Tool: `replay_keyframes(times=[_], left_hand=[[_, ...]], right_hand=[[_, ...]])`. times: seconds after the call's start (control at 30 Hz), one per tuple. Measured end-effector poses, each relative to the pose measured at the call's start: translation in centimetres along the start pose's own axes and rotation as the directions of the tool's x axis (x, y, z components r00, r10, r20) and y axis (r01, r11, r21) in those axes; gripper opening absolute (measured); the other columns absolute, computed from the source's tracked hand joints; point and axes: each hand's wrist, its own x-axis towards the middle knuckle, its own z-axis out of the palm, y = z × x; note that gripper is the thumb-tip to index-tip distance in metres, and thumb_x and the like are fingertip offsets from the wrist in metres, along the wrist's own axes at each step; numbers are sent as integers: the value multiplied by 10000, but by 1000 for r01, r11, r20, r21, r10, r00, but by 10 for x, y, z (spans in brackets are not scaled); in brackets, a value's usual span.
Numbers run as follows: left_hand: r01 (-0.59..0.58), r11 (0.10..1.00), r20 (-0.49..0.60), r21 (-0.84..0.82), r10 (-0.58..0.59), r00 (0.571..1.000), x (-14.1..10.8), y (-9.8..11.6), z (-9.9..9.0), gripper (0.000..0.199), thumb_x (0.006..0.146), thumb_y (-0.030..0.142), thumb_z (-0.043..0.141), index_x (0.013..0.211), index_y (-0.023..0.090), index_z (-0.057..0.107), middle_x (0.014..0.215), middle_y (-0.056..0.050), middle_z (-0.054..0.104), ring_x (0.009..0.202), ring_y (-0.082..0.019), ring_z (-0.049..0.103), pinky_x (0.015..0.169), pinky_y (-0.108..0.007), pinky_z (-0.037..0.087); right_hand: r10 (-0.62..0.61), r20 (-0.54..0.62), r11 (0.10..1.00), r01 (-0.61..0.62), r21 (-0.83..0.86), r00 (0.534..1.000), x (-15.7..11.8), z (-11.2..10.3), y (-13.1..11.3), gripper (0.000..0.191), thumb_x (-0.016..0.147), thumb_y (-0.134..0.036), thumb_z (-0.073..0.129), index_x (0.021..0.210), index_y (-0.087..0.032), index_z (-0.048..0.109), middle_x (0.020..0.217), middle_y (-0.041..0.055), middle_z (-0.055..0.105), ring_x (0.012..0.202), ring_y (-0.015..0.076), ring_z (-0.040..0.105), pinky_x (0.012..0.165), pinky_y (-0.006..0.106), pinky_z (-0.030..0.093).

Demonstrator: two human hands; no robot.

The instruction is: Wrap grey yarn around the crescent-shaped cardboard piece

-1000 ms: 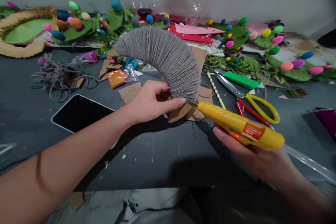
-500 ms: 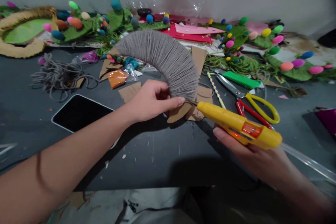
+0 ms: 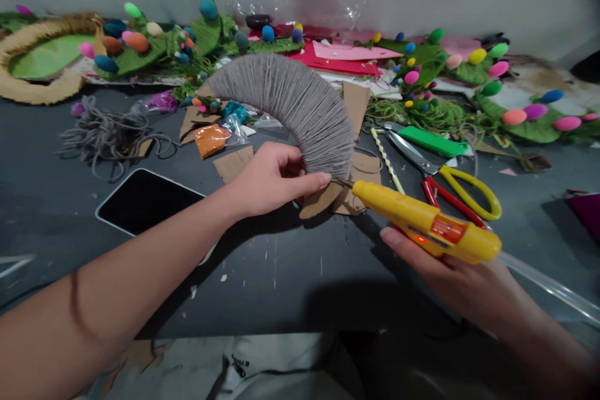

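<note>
A curved cardboard form wrapped in grey yarn (image 3: 285,97) arches over the middle of the table, its bare cardboard end (image 3: 319,201) showing at the lower right. My left hand (image 3: 269,180) is closed on the form near that end, thumb on top and the other fingers partly hidden beneath. In my right hand (image 3: 435,269) is a yellow glue gun (image 3: 422,219) with a small red light lit and a clear glue stick (image 3: 548,284) out of its back. Its metal tip meets the edge of the wrapped yarn, close to my left thumb.
A black phone (image 3: 147,200) lies under my left forearm, with tangled grey yarn (image 3: 110,137) behind it. Scissors (image 3: 435,169), a green comb (image 3: 434,141) and a dotted stick (image 3: 387,159) lie right of the form. Green garlands with coloured balls (image 3: 525,115) line the back.
Both hands, the wrapped form and the glue gun hold nearly the same positions. The whole view has shifted very slightly.
</note>
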Motion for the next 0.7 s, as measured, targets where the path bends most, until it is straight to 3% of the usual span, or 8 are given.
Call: replay_keyframes(times=[0.1, 0.3, 0.47, 0.6, 0.7], left_hand=[[3, 1000, -3, 1, -3, 1000, 0, -1, 0, 300, 807, 333, 786, 646, 141, 620, 591, -4, 679, 535, -103, 637, 426, -156, 437], [4, 999, 18, -39, -3, 1000, 0, -4, -1, 266, 811, 342, 787, 698, 143, 652, 612, -6, 686, 560, -110, 641, 484, -180, 479], [0, 999, 10, -46, 0, 1000, 0, -1, -2, 243, 816, 318, 781, 704, 140, 659, 612, 1, 678, 549, -101, 626, 469, -174, 453], [-4, 998, 17, -64, 5, 1000, 0, 1, -3, 241, 824, 329, 778, 726, 137, 671, 617, 0, 684, 551, -102, 629, 469, -173, 452], [-22, 997, 8, -78, 23, 1000, 1, 0, -3, 236, 825, 317, 783, 726, 135, 671, 610, 8, 677, 550, -93, 624, 484, -166, 462]], right_hand=[[-39, -11, 999, 39, 0, 999, 0, 1, 0, 347, 853, -567, 658, 950, -255, 774, 957, 46, 803, 865, 279, 782, 821, 392, 673], [-44, -32, 999, 43, -33, 999, -1, 0, 4, 309, 871, -535, 672, 1015, -286, 785, 980, 22, 801, 973, 296, 768, 965, 451, 631], [-9, 65, 1000, 11, -29, 998, 4, -10, 6, 324, 884, -542, 645, 1018, -282, 784, 1051, 40, 794, 1013, 308, 756, 878, 428, 653], [106, -51, 991, -110, -73, 993, 2, -24, 16, 436, 812, -611, 678, 1053, -262, 781, 1076, 73, 789, 1076, 363, 727, 1015, 534, 572], [181, -146, 982, -187, -25, 973, 0, -49, 45, 422, 835, -525, 687, 1139, -241, 756, 1153, 99, 765, 1110, 329, 712, 1037, 455, 548]])
